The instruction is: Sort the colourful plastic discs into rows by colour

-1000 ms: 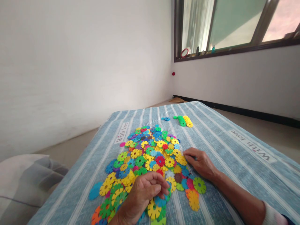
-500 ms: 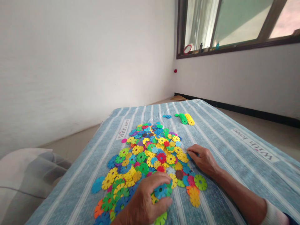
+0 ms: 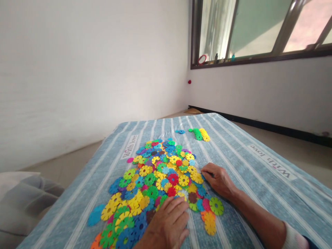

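A wide pile of colourful plastic snowflake discs (image 3: 149, 179), notched round their rims, lies on the striped cloth. My left hand (image 3: 169, 221) rests palm down over the near right part of the pile, its fingers lying flat and side by side. Whatever is beneath that palm is hidden. At the pile's right edge my right hand (image 3: 218, 178) lies on the cloth with curled fingers, the tips beside some yellow discs (image 3: 197, 177). I cannot make out whether it holds anything. A lime green disc (image 3: 216, 206) and an orange-yellow disc (image 3: 210, 224) lie between my hands.
Farther back stand a green row of discs (image 3: 197, 134) and a yellow row of discs (image 3: 204, 135), side by side. Small blue discs (image 3: 181, 131) lie to their left. The striped cloth (image 3: 249, 173) covers the table. A white wall and a window (image 3: 254, 31) are beyond.
My left hand has flattened over the discs; it was curved around blue and green ones, now covered. My right hand keeps its place by the pile. The whole view has shifted slightly.
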Motion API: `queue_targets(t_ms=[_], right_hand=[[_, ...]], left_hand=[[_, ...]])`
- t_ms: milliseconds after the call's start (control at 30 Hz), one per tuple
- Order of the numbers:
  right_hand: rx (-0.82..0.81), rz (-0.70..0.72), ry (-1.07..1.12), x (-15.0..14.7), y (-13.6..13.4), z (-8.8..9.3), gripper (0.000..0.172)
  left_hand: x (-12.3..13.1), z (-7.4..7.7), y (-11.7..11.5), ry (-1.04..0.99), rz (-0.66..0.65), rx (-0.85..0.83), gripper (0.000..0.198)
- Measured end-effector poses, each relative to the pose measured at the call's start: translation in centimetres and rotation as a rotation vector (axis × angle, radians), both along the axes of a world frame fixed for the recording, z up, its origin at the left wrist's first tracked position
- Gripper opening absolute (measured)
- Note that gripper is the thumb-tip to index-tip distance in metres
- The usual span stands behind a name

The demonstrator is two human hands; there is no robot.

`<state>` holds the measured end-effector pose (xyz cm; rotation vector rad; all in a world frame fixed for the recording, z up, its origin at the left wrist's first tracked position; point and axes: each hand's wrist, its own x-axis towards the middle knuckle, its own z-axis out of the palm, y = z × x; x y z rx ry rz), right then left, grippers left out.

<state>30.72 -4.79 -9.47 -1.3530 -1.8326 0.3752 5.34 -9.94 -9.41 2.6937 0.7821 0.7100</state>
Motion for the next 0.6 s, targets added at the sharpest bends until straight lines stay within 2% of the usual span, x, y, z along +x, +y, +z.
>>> queue_targets(t_ms=[133,300,600], right_hand=[[0.016,-0.004,-0.012,0.0,0.1,-0.1,0.022],[0.027,0.001,-0.026,0.0,0.2,-0.2,0.022],[0.017,0.014,-0.058,-0.1,0.1,-0.2,0.023]], left_hand=[[-0.2,-0.2,0.6,-0.001,0.041,0.096,0.026],[-0.9,-1.1,1.8,0.03,0.068,0.201,0.023],[-1.7,-1.4,2.6,0.083,0.089,0.21,0.025]])
